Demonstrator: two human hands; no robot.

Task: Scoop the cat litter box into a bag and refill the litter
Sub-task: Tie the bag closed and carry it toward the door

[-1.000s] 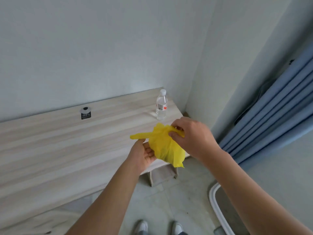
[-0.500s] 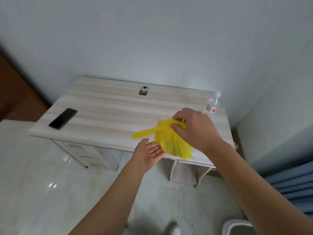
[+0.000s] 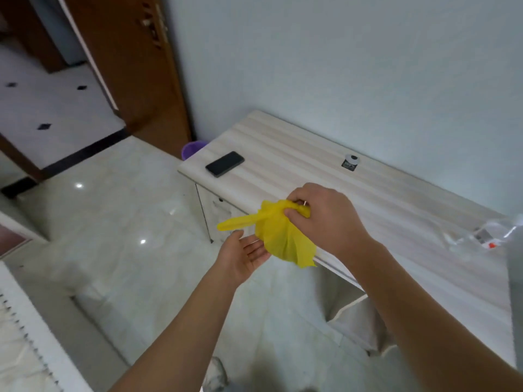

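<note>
over the front edge of the worktop the right hand pinches the gathered top of a yellow bag, which hangs in the air. just below it the left hand is released, palm up, with fingers touching the bag. a black phone lies on the worktop.

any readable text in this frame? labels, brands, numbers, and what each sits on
Nothing can be read.
On the small black object on the desk: pale markings, too small to read.
On the water bottle at the desk's right end: a label with a red patch, too blurred to read.
On the phone: dark screen, no text.
On the yellow bag: no print visible.
</note>
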